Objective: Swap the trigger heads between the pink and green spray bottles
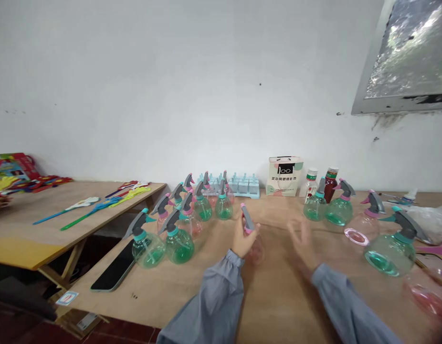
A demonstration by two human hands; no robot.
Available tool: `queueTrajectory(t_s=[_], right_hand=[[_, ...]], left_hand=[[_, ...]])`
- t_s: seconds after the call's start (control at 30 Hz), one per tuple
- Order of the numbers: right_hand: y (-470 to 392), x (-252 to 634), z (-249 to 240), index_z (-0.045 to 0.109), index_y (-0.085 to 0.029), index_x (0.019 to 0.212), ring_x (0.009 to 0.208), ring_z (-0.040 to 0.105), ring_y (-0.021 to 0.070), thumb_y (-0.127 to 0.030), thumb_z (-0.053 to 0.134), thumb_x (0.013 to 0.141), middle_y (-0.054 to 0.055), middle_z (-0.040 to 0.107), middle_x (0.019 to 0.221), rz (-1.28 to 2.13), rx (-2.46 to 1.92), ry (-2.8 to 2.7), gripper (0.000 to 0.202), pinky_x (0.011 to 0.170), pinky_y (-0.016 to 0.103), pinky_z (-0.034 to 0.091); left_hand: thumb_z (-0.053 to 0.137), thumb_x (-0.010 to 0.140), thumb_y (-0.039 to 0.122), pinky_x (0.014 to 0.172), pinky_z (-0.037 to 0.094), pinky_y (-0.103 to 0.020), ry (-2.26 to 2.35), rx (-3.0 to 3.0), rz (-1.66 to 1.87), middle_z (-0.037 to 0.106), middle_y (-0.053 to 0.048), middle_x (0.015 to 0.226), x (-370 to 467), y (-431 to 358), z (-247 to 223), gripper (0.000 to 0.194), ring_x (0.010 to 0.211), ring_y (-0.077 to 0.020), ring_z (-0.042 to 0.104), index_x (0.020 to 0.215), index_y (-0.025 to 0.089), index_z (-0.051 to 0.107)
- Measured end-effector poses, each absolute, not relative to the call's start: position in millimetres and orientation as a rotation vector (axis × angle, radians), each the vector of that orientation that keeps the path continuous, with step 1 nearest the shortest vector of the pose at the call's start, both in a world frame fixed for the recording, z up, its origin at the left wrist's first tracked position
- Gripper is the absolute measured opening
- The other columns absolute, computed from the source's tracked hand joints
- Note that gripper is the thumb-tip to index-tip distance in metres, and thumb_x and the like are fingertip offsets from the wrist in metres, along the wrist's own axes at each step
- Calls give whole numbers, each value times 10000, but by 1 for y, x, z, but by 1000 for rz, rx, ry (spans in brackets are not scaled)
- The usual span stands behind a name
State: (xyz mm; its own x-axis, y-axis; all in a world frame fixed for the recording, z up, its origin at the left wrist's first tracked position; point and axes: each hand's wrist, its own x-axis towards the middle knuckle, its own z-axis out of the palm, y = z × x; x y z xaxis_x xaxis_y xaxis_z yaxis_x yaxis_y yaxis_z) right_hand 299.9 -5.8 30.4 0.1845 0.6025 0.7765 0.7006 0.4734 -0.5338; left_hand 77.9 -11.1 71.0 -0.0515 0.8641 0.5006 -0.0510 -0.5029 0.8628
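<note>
My left hand (242,239) is closed around the neck of a pink spray bottle (256,252) with a grey and pink trigger head, near the middle of the table. My right hand (302,241), a little blurred, is to the right of that bottle with its fingers apart and nothing in them. To the left stands a group of green and pink spray bottles, the nearest being a green spray bottle (180,246). On the right are more spray bottles, among them a pink spray bottle (362,225) and a tilted green spray bottle (393,253).
A phone (115,267) lies at the table's left edge. Along the wall stand a light-blue mould tray (244,186), a paper bag (284,177) and a dark red bottle (330,185). On another table (20,239) at the left lie colourful hand-shaped sticks (88,212).
</note>
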Motion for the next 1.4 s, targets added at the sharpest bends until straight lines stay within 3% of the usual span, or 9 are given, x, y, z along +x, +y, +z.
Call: queueTrajectory(t_s=[0.17,0.33,0.6,0.7,0.83,1.0,1.17,1.33,1.4], right_hand=[[78,384,75,397,-91,1264,1250,398,399,-677,610,766,267,452,1286,-270,-1473,-1015,798,1044,591,324],[104,402,69,414,10,1249,1196,432,458,-706,600,751,371,456,1219,-192,-1563,-983,892,979,597,323],[42,351,20,418,-91,1339,1249,453,383,-771,579,724,244,496,1305,-275,-1360,-1174,931,1052,566,369],[11,324,12,374,-169,1377,1236,501,324,-716,631,742,191,488,1349,-135,-1265,-1225,877,1040,514,426],[-13,305,7,374,-185,1376,1193,557,317,-701,662,730,189,527,1330,6,-1240,-1292,875,1015,515,463],[-19,303,2,371,-180,1376,1164,588,327,-699,680,702,198,544,1313,83,-1273,-1278,905,985,534,487],[-20,303,0,376,-179,1373,1155,585,333,-682,686,702,190,552,1288,97,-1298,-1273,894,990,555,474],[-20,303,0,377,-192,1368,1153,576,323,-686,678,714,178,546,1286,65,-1278,-1284,873,982,539,477],[-20,303,0,370,-190,1373,1134,586,320,-683,681,715,175,556,1270,76,-1287,-1287,880,972,536,483]], left_hand=[[768,740,410,988,500,-429,841,1500,1715,691,-106,1081,62,-14,75,593,1077,-267,656,1270,218,585],[719,783,474,941,527,-417,805,1498,1727,694,-101,1104,60,-19,82,363,941,-236,687,1044,222,702],[729,724,596,854,511,-358,655,1191,1537,719,-90,1044,59,-18,87,496,903,-229,705,1008,192,684],[764,690,557,744,492,-300,644,1112,1434,728,-91,1005,58,-17,86,482,920,-225,684,987,185,687],[840,596,446,695,469,-267,622,1094,1391,716,-50,979,56,-19,89,469,895,-190,650,970,207,688],[872,515,427,609,446,-240,612,1039,1359,708,-27,909,57,-21,90,513,720,-128,608,932,197,680],[873,480,479,471,353,-196,733,912,1383,601,42,597,59,-21,88,466,452,-37,422,702,172,601],[860,498,423,475,370,-192,639,1028,1307,727,-41,851,59,-25,92,446,590,-89,554,814,173,670],[850,500,428,466,366,-201,660,1011,1312,720,-36,822,60,-25,91,439,549,-81,527,809,171,675]])
